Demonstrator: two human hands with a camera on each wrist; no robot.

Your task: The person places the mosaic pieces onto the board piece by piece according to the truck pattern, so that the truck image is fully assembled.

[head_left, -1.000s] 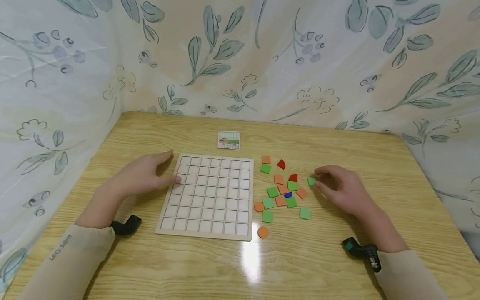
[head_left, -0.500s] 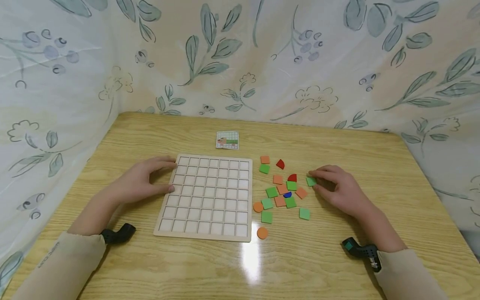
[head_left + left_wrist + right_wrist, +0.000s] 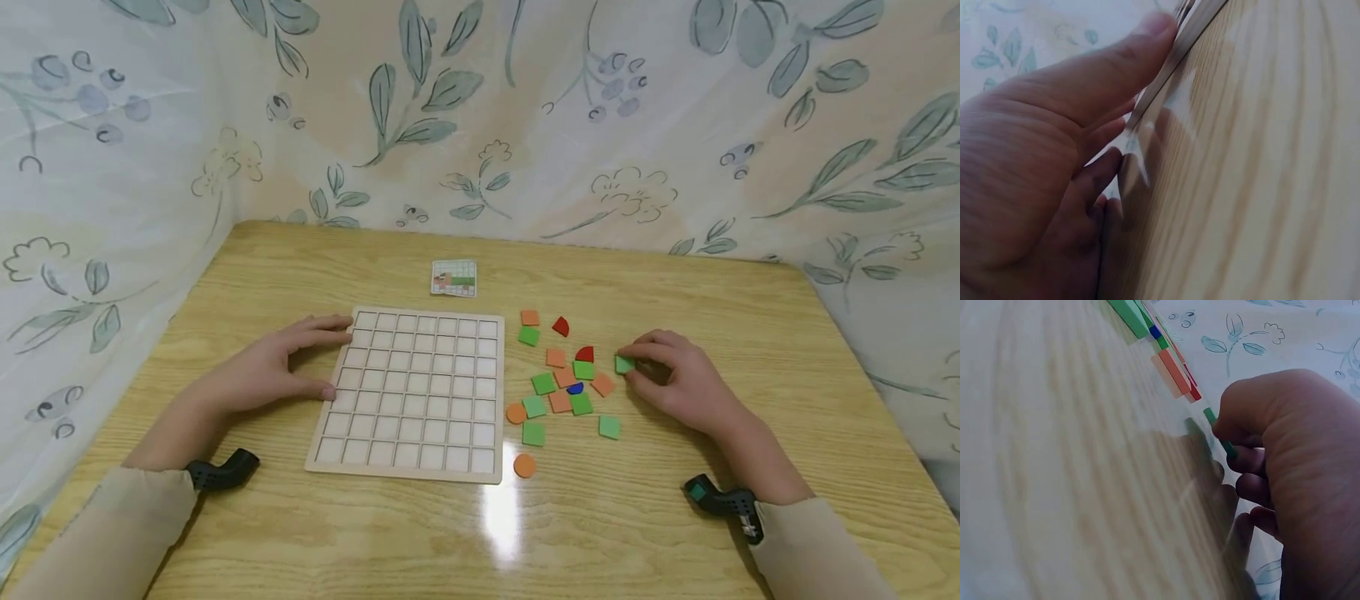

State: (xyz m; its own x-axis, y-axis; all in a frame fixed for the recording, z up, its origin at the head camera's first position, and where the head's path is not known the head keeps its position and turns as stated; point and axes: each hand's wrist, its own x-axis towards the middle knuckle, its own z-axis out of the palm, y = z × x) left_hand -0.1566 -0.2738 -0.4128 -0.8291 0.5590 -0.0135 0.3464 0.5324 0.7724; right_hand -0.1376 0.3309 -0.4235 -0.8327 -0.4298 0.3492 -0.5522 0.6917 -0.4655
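A pale wooden grid board (image 3: 405, 477) lies flat on the table. At its left edge is my left hand (image 3: 262, 367), its thumb and fingers spread and fairly straight, the tips touching the rim. The left wrist view shows the thumb (image 3: 1116, 65) against the board's edge. Right of the loose tiles, my right hand (image 3: 678, 379) pinches a green square tile (image 3: 623, 364) between thumb and fingers. In the right wrist view this green tile (image 3: 1211, 419) stands tilted, seemingly just off the table, and the fingers partly cover it.
Between board and right hand lie several loose pieces: green squares (image 3: 533, 434), orange squares (image 3: 602, 384), orange discs (image 3: 525, 465), red quarter-circles (image 3: 561, 326) and a blue half-circle (image 3: 575, 388). A small pattern card (image 3: 453, 278) lies behind the board. Patterned cloth (image 3: 480, 125) hangs around the table.
My left hand has slid toward me along the board's left edge, its thumb moving off the grid onto the rim. My right fingers have closed on the green tile, which has tipped slightly.
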